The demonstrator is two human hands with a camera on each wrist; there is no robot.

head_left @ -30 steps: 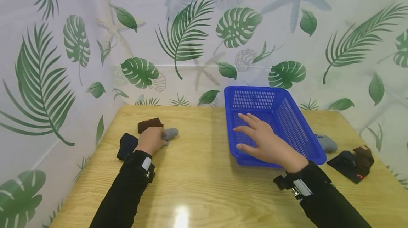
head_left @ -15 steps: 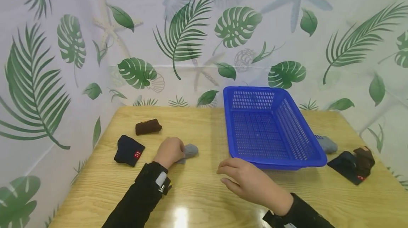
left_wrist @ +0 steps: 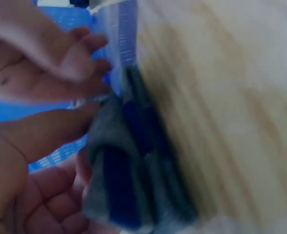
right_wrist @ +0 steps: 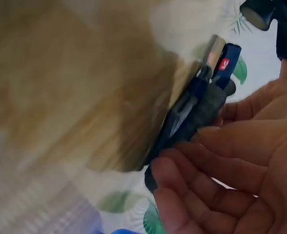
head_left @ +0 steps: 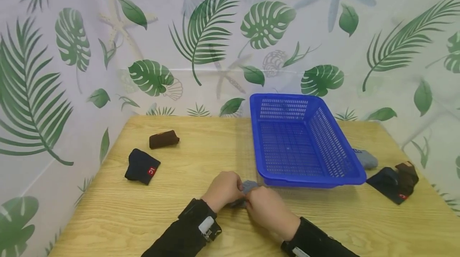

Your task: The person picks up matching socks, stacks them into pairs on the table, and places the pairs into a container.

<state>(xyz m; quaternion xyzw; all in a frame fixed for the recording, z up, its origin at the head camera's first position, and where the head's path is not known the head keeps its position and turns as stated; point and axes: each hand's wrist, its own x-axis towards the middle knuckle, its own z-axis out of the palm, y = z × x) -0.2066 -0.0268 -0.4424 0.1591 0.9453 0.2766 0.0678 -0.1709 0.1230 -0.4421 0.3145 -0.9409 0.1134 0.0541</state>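
Low over the front middle of the table, both hands meet at a grey sock [head_left: 249,186] with a dark blue stripe. My left hand [head_left: 223,189] pinches it from the left, thumb and fingers on the cloth. From the right, my right hand [head_left: 269,211] holds the sock's near edge with bent fingers. In the left wrist view the folded, striped fabric [left_wrist: 119,185] hangs beside the left thumb. The right wrist view has the sock [right_wrist: 204,109] at the right fingertips, partly covered by them. Both hands hide part of it in the head view.
A blue plastic basket [head_left: 256,145] stands just beyond the right hand. On the left lie a navy sock [head_left: 141,166] with a red label and a rolled brown sock [head_left: 163,139]. Right of the basket are another grey sock [head_left: 366,158], a navy one [head_left: 384,183] and a brown one [head_left: 407,177].
The left hand has carried the grey sock from beside the brown roll rightward and nearer. The right hand has come from over the basket to meet it and taken hold.
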